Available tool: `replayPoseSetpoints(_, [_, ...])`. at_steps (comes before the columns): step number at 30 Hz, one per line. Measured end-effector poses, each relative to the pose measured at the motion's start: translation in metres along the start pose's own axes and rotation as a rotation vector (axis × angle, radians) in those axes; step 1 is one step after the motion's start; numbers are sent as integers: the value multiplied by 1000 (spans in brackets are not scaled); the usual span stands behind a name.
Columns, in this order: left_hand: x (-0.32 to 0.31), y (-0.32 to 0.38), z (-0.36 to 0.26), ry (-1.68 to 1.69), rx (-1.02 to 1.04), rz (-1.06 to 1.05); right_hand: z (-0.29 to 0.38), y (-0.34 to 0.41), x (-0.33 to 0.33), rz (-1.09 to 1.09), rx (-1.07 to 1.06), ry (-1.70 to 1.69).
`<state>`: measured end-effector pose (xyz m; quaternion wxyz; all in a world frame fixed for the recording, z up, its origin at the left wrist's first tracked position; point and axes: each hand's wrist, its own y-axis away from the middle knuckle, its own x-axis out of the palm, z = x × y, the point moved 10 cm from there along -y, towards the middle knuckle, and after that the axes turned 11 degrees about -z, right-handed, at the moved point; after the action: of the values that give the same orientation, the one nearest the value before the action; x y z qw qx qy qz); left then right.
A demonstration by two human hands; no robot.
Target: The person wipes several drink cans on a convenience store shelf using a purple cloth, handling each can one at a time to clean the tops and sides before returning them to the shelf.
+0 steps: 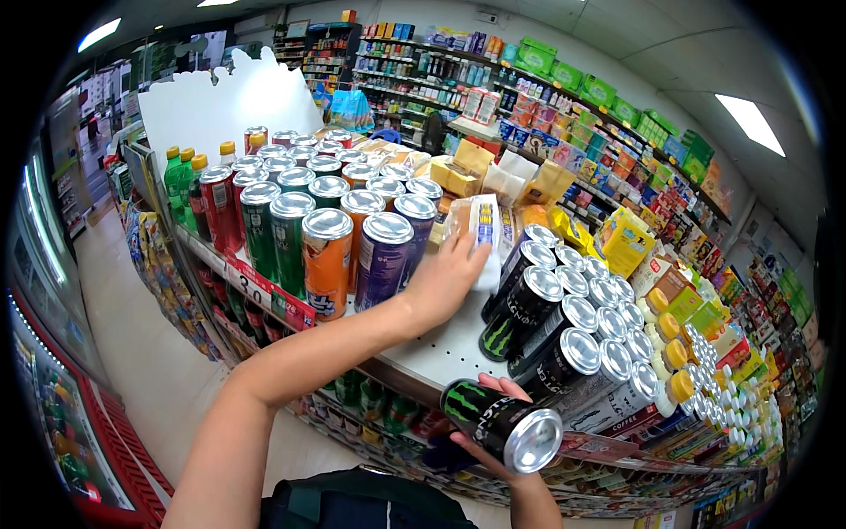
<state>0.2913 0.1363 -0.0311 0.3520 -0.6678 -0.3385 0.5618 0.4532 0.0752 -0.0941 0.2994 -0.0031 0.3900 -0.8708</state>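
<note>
My right hand (496, 456) is closed round a black Monster energy drink can (499, 423), tilted with its silver top toward the lower right, in front of the shelf edge. My left hand (449, 278) reaches over the white metal shelf (429, 350), its fingers at a clear-wrapped bread packet (472, 225); whether it grips the packet, I cannot tell. Rows of upright black Monster cans (529, 297) stand right of the bare shelf part. On its left stand purple cans (384, 258), an orange can (327, 258), green cans (289, 231) and red cans (221, 205).
A red price strip (271, 291) runs along the left front edge. Yellow-capped bottles (671, 357) stand at the right, green bottles (178, 178) at the far left. Paper-bagged goods (462, 168) lie behind. A red-framed cooler (86, 423) lines the left aisle.
</note>
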Motion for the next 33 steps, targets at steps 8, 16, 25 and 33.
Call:
replayPoseSetpoints(8, [18, -47, -1, 46, 51, -99, -17, 10, 0, 48, -40, 42])
replayPoseSetpoints(16, [35, 2, 4, 10, 47, 317, -20, 12, -4, 25, -136, 26])
replayPoseSetpoints(25, [51, 32, 70, 449, -1027, 92, -6, 10, 3, 100, -289, 128])
replayPoseSetpoints(33, [92, 38, 65, 1110, -1291, 218, -23, 17, 1, 107, -164, 41])
